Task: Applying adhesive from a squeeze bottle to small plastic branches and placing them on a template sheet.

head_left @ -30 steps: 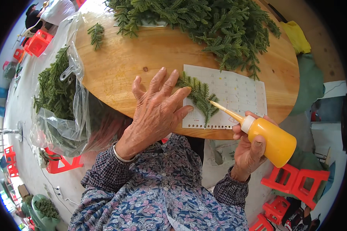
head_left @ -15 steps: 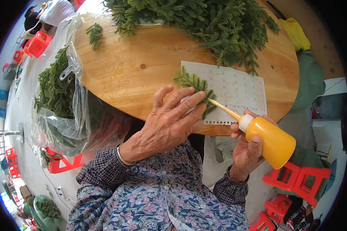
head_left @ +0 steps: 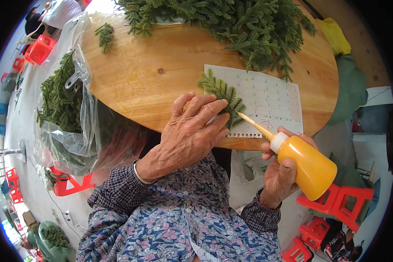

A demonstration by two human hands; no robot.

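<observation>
My left hand (head_left: 191, 131) is closed over the lower part of a small green artificial fir sprig (head_left: 220, 91), whose needled tips show beyond the fingers. The fingertips hide the sprig's base. In my right hand (head_left: 278, 180) is a squeeze bottle (head_left: 310, 166) full of yellow-orange liquid, gripped between thumb and fingers. Its long narrow nozzle (head_left: 256, 126) points up and left, with the tip at the sprig's right side. Under the sprig lies a white printed calendar sheet (head_left: 277, 98) with small yellow spots, near the table's front edge.
A large heap of fir sprigs (head_left: 253, 30) covers the far side of the round wooden table (head_left: 135, 83). One loose sprig (head_left: 105, 37) lies at far left. A clear plastic bag (head_left: 70, 144) of greenery stands left of the table. Red stools (head_left: 347, 203) stand at lower right.
My left hand has drawn slightly down and left, and its fingers have come closer together, uncovering more of the sprig. The bottle stays in my right hand with its nozzle beside the sprig.
</observation>
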